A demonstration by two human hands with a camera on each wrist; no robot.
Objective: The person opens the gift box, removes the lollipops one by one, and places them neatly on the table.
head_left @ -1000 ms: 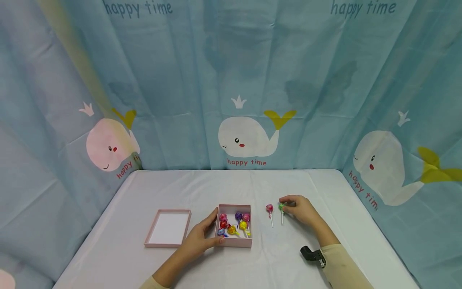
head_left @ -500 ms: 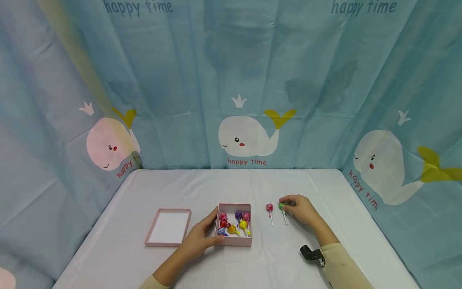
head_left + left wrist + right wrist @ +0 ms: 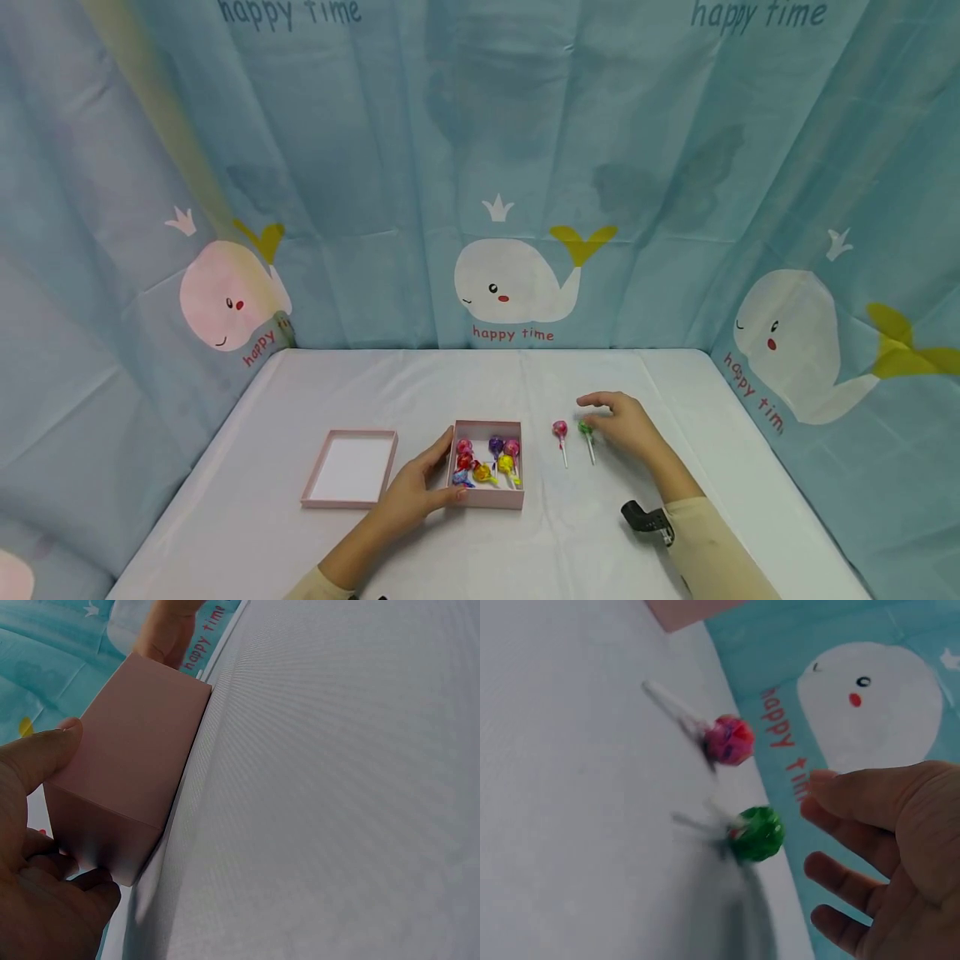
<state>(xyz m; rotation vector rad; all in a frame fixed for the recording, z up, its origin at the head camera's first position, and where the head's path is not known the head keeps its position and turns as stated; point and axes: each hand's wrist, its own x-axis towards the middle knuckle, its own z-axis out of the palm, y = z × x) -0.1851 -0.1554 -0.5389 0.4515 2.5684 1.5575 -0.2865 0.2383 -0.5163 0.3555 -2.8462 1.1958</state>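
My left hand (image 3: 408, 500) grips the left side of a pink box (image 3: 491, 499), its thumb along the near wall. In the left wrist view, curled fingers (image 3: 56, 892) touch the side of the box. Several wrapped lollipops in red, pink, purple, yellow, orange and blue lie inside. Right of the box, a pink lollipop (image 3: 560, 428) and a green lollipop (image 3: 585, 427) lie side by side on the white cloth, sticks toward me. Beside the green one is my right hand (image 3: 626, 425), fingers apart and holding nothing; the right wrist view has a gap between fingertips and green candy.
The shallow pink lid (image 3: 348, 470) lies inner side up on the table, left of the box. A black device (image 3: 643, 518) is worn at the right sleeve. Blue whale-print curtains (image 3: 390, 167) enclose the table's back and sides.
The green lollipop's stick has swung to the right, and my right hand has since let go, its fingers spreading and lifting away. My left hand and the box keep their place.
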